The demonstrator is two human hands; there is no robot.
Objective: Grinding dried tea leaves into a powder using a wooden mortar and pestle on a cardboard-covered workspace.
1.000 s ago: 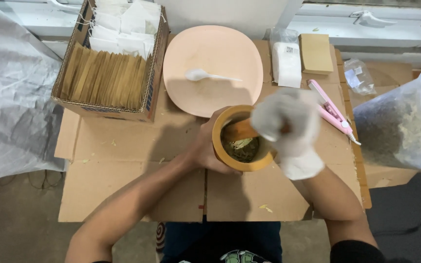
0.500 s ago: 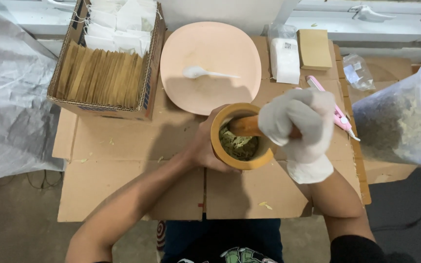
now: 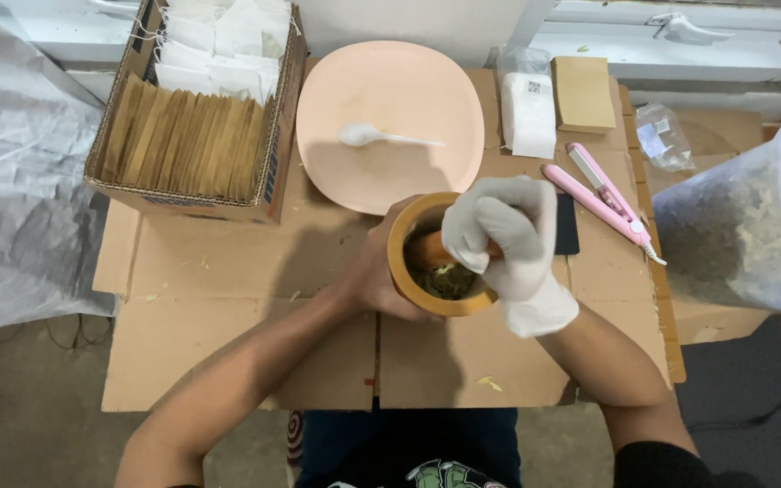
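A round wooden mortar [image 3: 409, 282] stands on the cardboard-covered table [image 3: 228, 334], with dried green-brown herbs [image 3: 449, 282] in its bowl. My bare left hand [image 3: 374, 276] wraps around the mortar's left wall and steadies it. My right hand [image 3: 510, 237], in a white glove, is closed on a wooden pestle [image 3: 427, 249] whose end reaches down into the herbs. Most of the pestle is hidden under the glove.
A peach plate [image 3: 390, 99] with a white plastic spoon [image 3: 381, 137] lies behind the mortar. At the back left is a cardboard box of brown and white sachets [image 3: 183, 136]. A pink clamp tool [image 3: 603, 194], small packets [image 3: 528, 113] and a big clear bag of dried herbs [image 3: 752, 226] sit to the right.
My gloved right hand has moved with the pestle over the mortar, shifting right and then back toward the bowl's middle. The left hand has stayed on the mortar.
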